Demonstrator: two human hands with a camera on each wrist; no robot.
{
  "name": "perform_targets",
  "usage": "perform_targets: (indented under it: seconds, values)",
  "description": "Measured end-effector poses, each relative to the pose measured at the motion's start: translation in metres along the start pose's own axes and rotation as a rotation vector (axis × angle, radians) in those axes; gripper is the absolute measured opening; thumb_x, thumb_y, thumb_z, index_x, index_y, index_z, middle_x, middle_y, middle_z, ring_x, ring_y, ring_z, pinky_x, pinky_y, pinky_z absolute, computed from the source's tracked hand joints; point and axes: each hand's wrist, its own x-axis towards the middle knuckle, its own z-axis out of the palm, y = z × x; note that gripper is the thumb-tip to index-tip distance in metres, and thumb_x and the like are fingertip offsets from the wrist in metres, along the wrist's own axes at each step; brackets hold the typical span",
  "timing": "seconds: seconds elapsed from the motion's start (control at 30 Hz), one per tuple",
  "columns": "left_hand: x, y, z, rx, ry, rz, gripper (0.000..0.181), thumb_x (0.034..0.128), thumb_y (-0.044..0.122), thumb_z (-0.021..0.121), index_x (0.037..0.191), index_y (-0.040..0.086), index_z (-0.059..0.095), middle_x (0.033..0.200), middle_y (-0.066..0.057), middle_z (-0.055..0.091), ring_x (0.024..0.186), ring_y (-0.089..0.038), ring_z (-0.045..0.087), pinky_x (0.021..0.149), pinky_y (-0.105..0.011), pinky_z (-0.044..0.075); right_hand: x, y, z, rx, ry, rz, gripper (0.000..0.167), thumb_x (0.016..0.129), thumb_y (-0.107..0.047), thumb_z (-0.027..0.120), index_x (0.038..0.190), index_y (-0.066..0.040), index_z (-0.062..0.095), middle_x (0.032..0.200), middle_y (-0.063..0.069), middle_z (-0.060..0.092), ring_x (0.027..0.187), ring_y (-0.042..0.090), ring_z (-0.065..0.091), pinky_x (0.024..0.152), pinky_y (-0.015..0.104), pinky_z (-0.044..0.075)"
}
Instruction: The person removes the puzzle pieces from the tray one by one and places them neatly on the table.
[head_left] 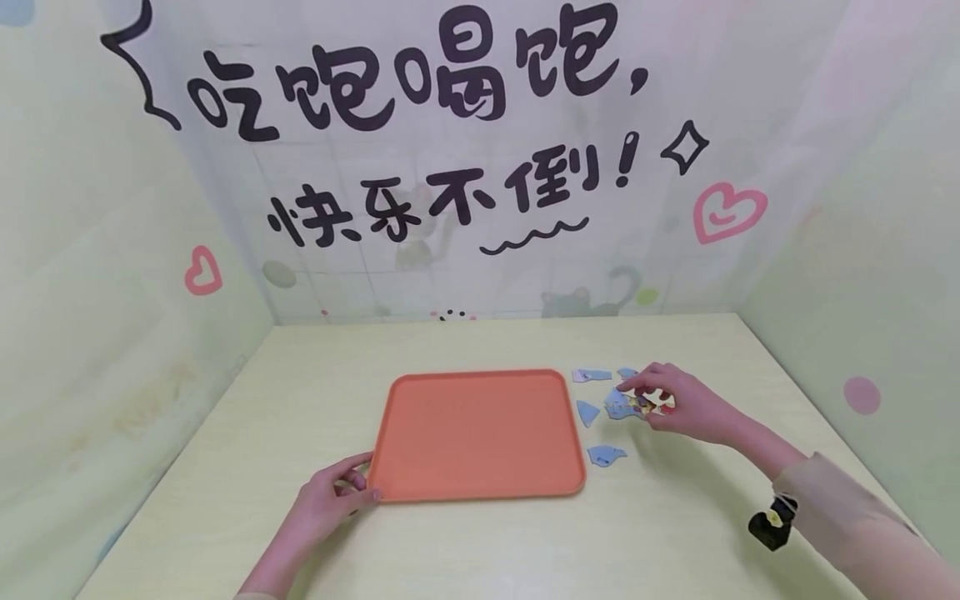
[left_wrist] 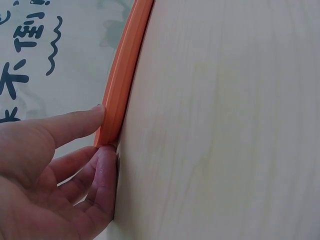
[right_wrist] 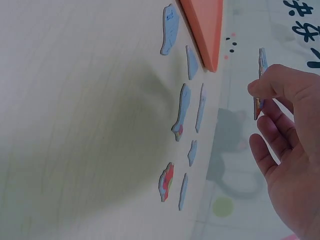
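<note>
My left hand (head_left: 322,504) holds the near left corner of an orange tray (head_left: 480,433), and its thumb and fingers (left_wrist: 104,175) lie against the tray's outer wall. Over the table, to the right of the tray, my right hand (head_left: 693,408) pinches a flat, irregular blue puzzle piece (head_left: 617,403) with coloured print. The right wrist view shows that piece (right_wrist: 262,60) edge-on between thumb and fingers, raised off the tabletop. Several loose puzzle pieces (right_wrist: 170,30) lie below it, mostly blue; one piece (right_wrist: 166,182) carries red. Some are hidden behind the hand in the head view.
A pale wood-grain table (head_left: 480,550) carries everything. Printed cloth walls (head_left: 480,275) stand at its back and both sides. One blue piece (head_left: 606,455) lies close to the tray's right edge. A black device (head_left: 772,525) sits on the right wrist.
</note>
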Motion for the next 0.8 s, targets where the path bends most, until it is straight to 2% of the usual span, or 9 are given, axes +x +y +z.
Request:
perform_targets:
  seconds: [0.23,0.4,0.6,0.8]
  values:
    - [0.001,-0.001,0.0,0.005,0.004,0.014,0.066,0.0806,0.016,0.08,0.141,0.008,0.054,0.095,-0.003,0.064,0.07,-0.011,0.052,0.055,-0.021,0.041,-0.012,0.01,-0.002,-0.01,-0.001,-0.014,0.042,0.08,0.004,0.07,0.119,-0.014,0.069,0.094,-0.002,0.059,0.082,0.016,0.052,0.068,0.028,0.051]
    - [0.001,-0.002,0.001,0.0,-0.003,0.005,0.066,0.081,0.016,0.08,0.141,0.007,0.053,0.095,-0.003,0.064,0.069,-0.01,0.052,0.055,-0.021,0.04,-0.021,0.018,0.001,0.005,-0.025,0.019,0.043,0.08,0.004,0.071,0.119,-0.014,0.069,0.093,-0.004,0.058,0.083,0.009,0.053,0.073,0.027,0.053]
    - [0.001,-0.001,0.002,0.004,0.006,0.016,0.065,0.0809,0.016,0.08,0.14,0.006,0.054,0.095,-0.004,0.064,0.07,-0.011,0.053,0.055,-0.022,0.041,-0.028,0.025,0.005,0.012,-0.018,-0.024,0.045,0.077,0.008,0.071,0.117,-0.011,0.07,0.089,-0.005,0.056,0.081,0.008,0.051,0.065,0.024,0.046]
    - [0.0,0.001,0.001,0.004,0.008,0.006,0.065,0.0809,0.016,0.08,0.14,0.007,0.054,0.094,-0.004,0.064,0.07,-0.011,0.053,0.055,-0.022,0.041,-0.031,0.03,0.004,0.031,-0.064,0.03,0.044,0.078,0.005,0.071,0.119,-0.012,0.07,0.094,-0.003,0.059,0.084,0.007,0.052,0.066,0.023,0.046]
